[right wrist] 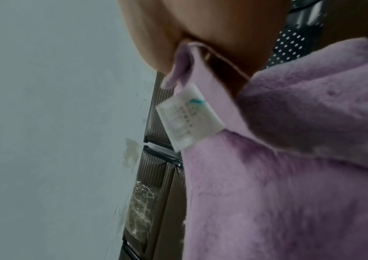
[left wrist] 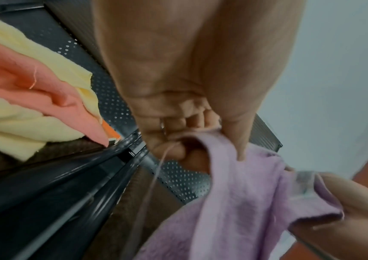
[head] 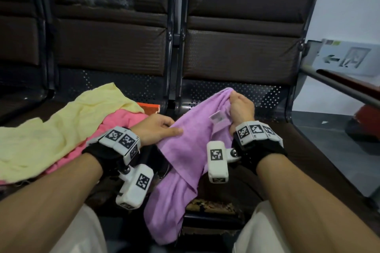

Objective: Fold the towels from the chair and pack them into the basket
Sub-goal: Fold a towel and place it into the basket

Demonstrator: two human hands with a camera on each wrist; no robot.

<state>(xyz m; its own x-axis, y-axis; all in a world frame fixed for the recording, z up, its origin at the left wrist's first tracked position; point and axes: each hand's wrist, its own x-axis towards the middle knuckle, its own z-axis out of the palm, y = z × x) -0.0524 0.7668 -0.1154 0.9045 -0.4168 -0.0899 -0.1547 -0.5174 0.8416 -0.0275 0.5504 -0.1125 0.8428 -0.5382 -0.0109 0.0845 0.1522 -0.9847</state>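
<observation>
Both hands grip the soft lilac towel (head: 185, 150) draped over the dark brown padded seat (head: 308, 160), left hand (head: 156, 129) pinching its edge, right hand (head: 241, 107) fisted by its white tag (head: 217, 117), beside crumpled yellow (head: 51, 129) and pink towels (head: 115, 127).

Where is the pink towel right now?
In the head view, the pink towel lies on the left seat, under the yellow towel, beside the left hand.

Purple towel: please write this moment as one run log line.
step: unfolded | purple towel: held up, hangs over seat edge | left hand: pinches edge | right hand: grips edge near label | yellow towel, pink towel: waiting
</observation>
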